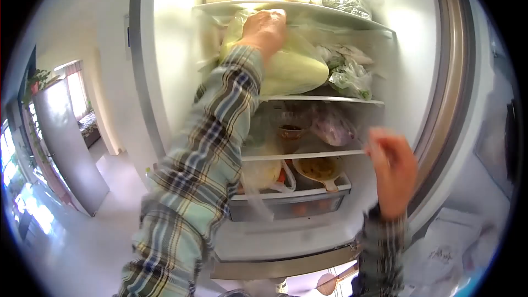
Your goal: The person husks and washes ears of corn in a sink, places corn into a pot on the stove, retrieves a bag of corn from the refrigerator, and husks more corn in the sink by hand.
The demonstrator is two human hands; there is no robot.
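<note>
Pale wall [111, 99], shiny floor [122, 184], bright window [77, 94]

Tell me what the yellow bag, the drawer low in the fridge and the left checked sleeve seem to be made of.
Yellow bag: probably thin plastic film, softly shiny, since it looks translucent and creased.
Drawer: likely hard clear plastic, smooth; orange shapes show dimly through its front.
Left checked sleeve: woven cloth, matte, with soft folds; the fibre can't be told.

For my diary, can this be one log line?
left hand: gripping yellow bag | right hand: raised, blurred | place: open fridge
</note>
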